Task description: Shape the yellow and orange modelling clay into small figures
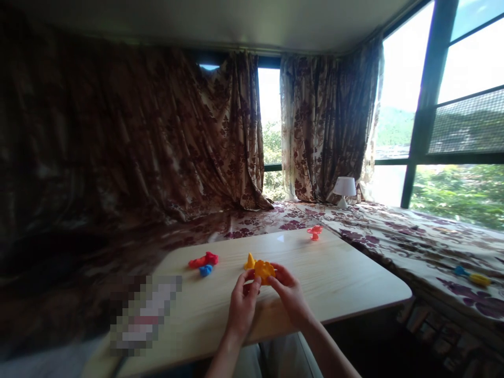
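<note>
Over the near part of the pale table (pixel 307 294), a flattened orange-yellow piece with a scalloped edge, like modelling clay (pixel 264 271), is held up between both hands. My left hand (pixel 243 299) pinches its left side with thumb and fingers. At its right edge, my right hand (pixel 290 294) has closed its thumb and fingers. Just behind, a yellow cone-shaped piece (pixel 250 261) stands on the tabletop, partly hidden. To the left lie a red lump (pixel 203 260) and a smaller blue lump (pixel 205 270), touching or nearly so.
Near the table's far edge stands a small pinkish-red shape (pixel 314 233). A pixelated flat item (pixel 147 315) lies at the left. Floral cloth (pixel 378 223) surrounds the far side, bearing a white lamp (pixel 344 191) and a blue-and-yellow object (pixel 474 276).
</note>
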